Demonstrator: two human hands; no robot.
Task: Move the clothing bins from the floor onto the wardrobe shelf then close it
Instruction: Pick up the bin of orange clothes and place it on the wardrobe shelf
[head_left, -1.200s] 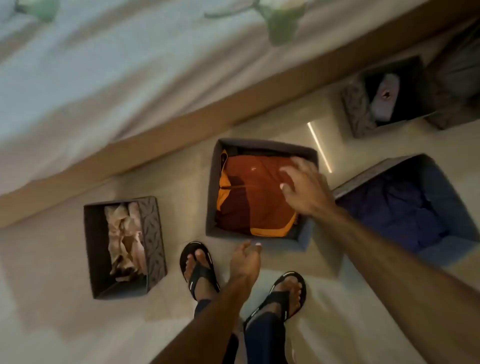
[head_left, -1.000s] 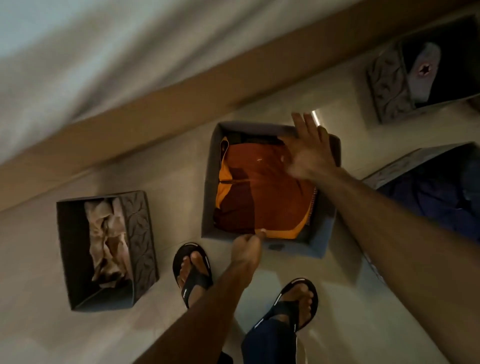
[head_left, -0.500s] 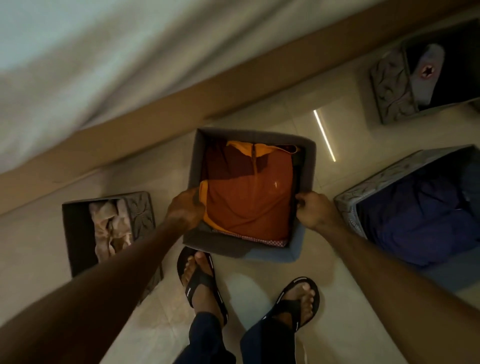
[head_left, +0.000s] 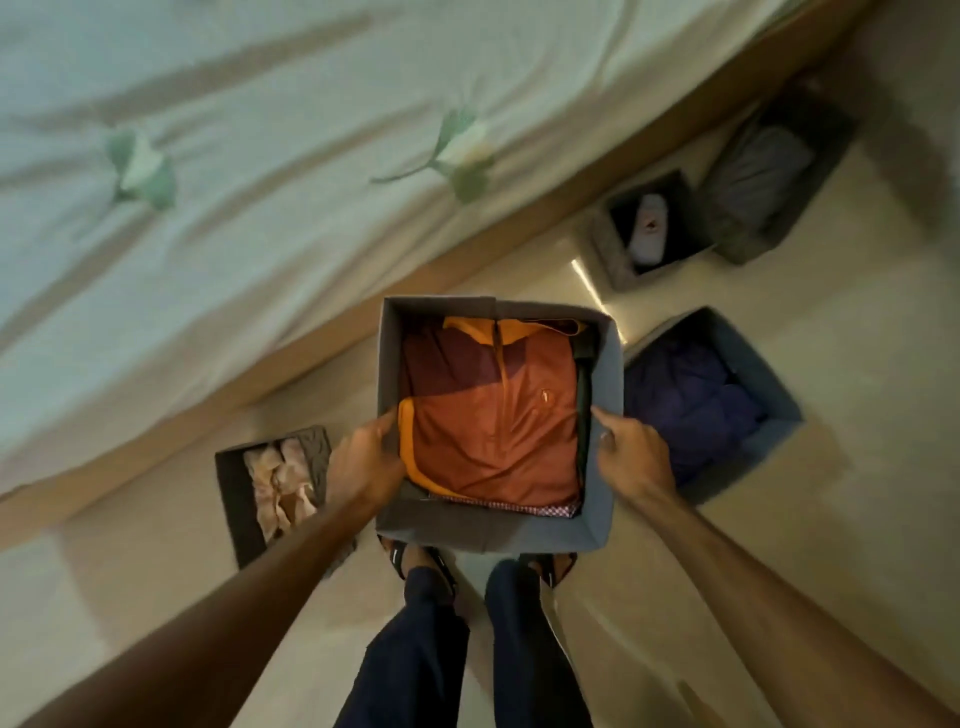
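Observation:
A grey fabric bin (head_left: 488, 530) with a folded rust-and-orange shirt (head_left: 493, 415) inside is lifted above the floor, in front of my legs. My left hand (head_left: 363, 462) grips its left wall and my right hand (head_left: 631, 457) grips its right wall. Several other bins stand on the floor: a dark one with beige cloth (head_left: 239, 499) at the left, a grey one with dark blue clothes (head_left: 769, 384) at the right, and two more, a small patterned bin (head_left: 608, 254) and a bin with grey cloth (head_left: 810, 156), further back right. The wardrobe is out of view.
A bed with a pale sheet (head_left: 260, 156) and a wooden frame (head_left: 467, 260) runs across the top and left. The pale tiled floor (head_left: 779, 545) spreads to the right. My feet in sandals (head_left: 415, 561) stand just under the lifted bin.
Both hands went from reaching over the shirt bin to gripping its side walls. The bin has risen from the floor toward me, now covering my feet.

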